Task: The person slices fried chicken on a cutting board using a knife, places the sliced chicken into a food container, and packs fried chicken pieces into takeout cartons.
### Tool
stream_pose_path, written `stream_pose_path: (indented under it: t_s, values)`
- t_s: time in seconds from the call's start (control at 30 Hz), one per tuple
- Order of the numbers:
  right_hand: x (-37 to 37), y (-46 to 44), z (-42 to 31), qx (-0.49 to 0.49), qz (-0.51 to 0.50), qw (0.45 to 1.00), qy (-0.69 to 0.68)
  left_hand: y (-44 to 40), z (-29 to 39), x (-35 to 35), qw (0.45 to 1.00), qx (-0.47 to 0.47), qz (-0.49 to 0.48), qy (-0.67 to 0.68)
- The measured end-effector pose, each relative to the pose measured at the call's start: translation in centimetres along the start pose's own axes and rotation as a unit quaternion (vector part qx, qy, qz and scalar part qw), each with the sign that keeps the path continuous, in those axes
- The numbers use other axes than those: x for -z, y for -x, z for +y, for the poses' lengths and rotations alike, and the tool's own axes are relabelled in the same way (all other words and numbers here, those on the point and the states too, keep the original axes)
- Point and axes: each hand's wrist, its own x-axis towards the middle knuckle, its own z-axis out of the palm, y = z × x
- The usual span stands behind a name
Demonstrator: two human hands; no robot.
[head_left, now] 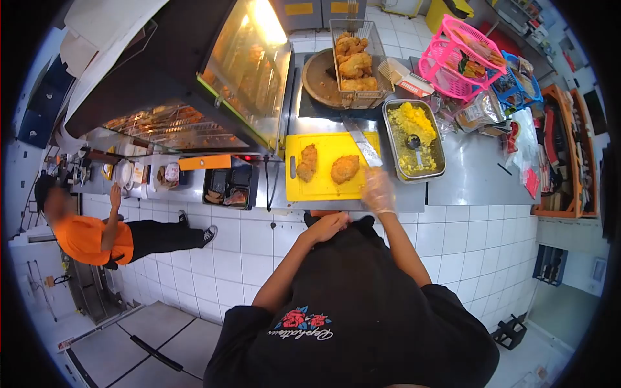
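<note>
My right hand (379, 193), in a clear plastic glove, is closed around a knife (366, 146). The broad blade points away from me over the right side of a yellow cutting board (326, 191). Two pieces of fried chicken lie on the board: a narrow one (307, 163) at left and a rounder one (345, 169) nearer the knife. My left hand (328, 227) is bare and held by my waist at the dark shirt, below the board's front edge. Its fingers are curled together; what they hold, if anything, is hidden.
A wire basket of fried chicken (378, 97) sits behind the board. To the right stands a steel pan (442, 161) with yellow food and a scoop, near pink baskets (440, 61). A lit display cabinet (213, 90) borders the left. A person in orange (90, 239) stands farther left.
</note>
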Motion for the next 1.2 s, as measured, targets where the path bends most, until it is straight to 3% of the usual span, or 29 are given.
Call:
stream_pose_path:
  t_s: [0.07, 0.17, 0.27, 0.4, 0.5, 0.6, 0.67, 0.7, 0.8, 0.9, 1.0, 1.03, 1.2]
  values:
    - [2.8, -4.4, -3.3, 0.106, -0.101, 0.989, -0.019, 0.8, -0.8, -0.1, 1.0, 0.019, 0.004, -0.001]
    - [0.3, -6.9, -4.1, 0.134, -0.065, 0.987, 0.057, 1.8, 0.2, 0.2, 0.999, 0.042, 0.01, -0.018]
    - [-0.1, -8.6, -4.2, 0.112, -0.279, 0.951, 0.07, 3.0, -0.9, 0.7, 0.998, 0.048, 0.04, -0.026]
    - [0.8, -8.2, -4.5, 0.085, -0.195, 0.976, 0.055, 4.4, -2.1, 1.1, 0.996, 0.057, 0.068, 0.013]
    - [-2.5, -10.1, -3.2, 0.043, -0.119, 0.992, 0.012, 5.6, -2.2, 0.8, 0.993, 0.065, 0.096, 0.02]
    - [-3.6, -13.8, -3.0, 0.079, -0.139, 0.986, 0.037, 6.0, -2.7, 0.9, 0.991, 0.076, 0.107, 0.021]
    - [-2.6, -15.8, -4.3, 0.103, -0.209, 0.969, 0.088, 6.4, -2.7, 0.6, 0.99, 0.083, 0.112, 0.024]
    - [-2.2, -16.5, -5.2, 0.116, -0.241, 0.957, 0.114, 6.5, -2.6, 0.6, 0.989, 0.082, 0.116, 0.025]
    - [-2.4, -16.8, -8.1, 0.256, -0.257, 0.931, -0.034, 7.0, -2.5, 0.7, 0.988, 0.089, 0.117, 0.042]
    - [-4.6, -14.6, -11.1, 0.359, -0.231, 0.901, -0.077, 7.1, -2.5, 0.5, 0.991, 0.088, 0.102, 0.024]
    - [-7.5, -11.8, -10.7, 0.303, -0.174, 0.937, -0.007, 6.7, -2.4, 0.5, 0.992, 0.087, 0.094, 0.018]
    - [-5.1, -11.3, -11.4, 0.248, -0.217, 0.944, 0.007, 6.6, -2.7, 0.6, 0.991, 0.088, 0.097, 0.023]
    - [-5.0, -6.5, -10.8, 0.155, -0.077, 0.984, 0.042, 6.0, -3.8, 0.5, 0.99, 0.087, 0.103, 0.04]
